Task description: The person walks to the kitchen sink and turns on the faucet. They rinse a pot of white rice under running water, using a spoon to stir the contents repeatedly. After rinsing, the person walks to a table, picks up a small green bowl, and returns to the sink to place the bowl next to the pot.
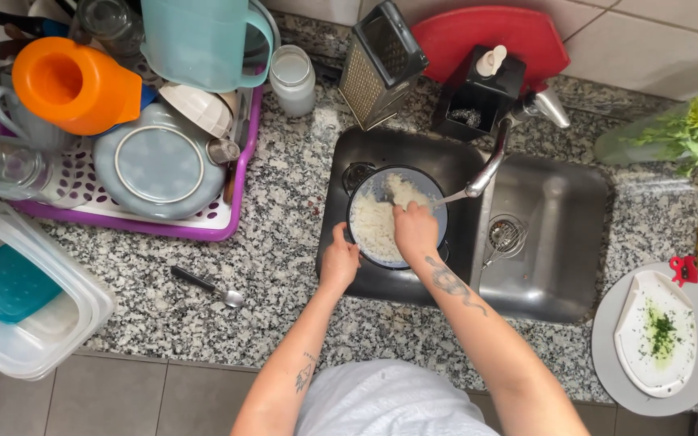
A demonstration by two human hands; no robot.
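Left hand (338,260) is clutching the rim of the bowl (438,211) in the sink (563,242). Right hand (415,230) is curling shut in the rice (373,226), just right of that grip.

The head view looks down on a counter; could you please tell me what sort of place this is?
Most likely a home kitchen: a steel sink with a tap set in a granite counter, and a dish rack full of washed crockery.

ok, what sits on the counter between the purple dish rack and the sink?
Head view: only a spoon lies on the granite counter between dish rack and sink.
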